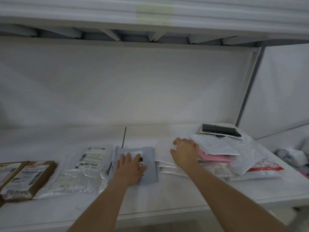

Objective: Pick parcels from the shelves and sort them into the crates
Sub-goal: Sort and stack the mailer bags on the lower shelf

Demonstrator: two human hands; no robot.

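Note:
Parcels lie in a row on a white shelf (pixel 167 198). My left hand (pixel 131 168) lies flat, fingers straight, on a grey-blue mailer (pixel 151 166) with a white label. My right hand (pixel 184 152) rests on a white flat parcel (pixel 164 146) at the left edge of a pile; its fingers curl over the edge of a pink envelope (pixel 215 157). White and silvery poly bags (pixel 217 144) top that pile. No crate is in view.
Left of the mailer lies a clear bag with a barcode label (pixel 83 171), then two brown cardboard boxes (pixel 28 180). A black packet (pixel 220 130) sits at the back right, a red-and-white bag (pixel 264 169) at the pile's right. An upper shelf (pixel 150 17) overhangs; a grey upright (pixel 249 87) stands right.

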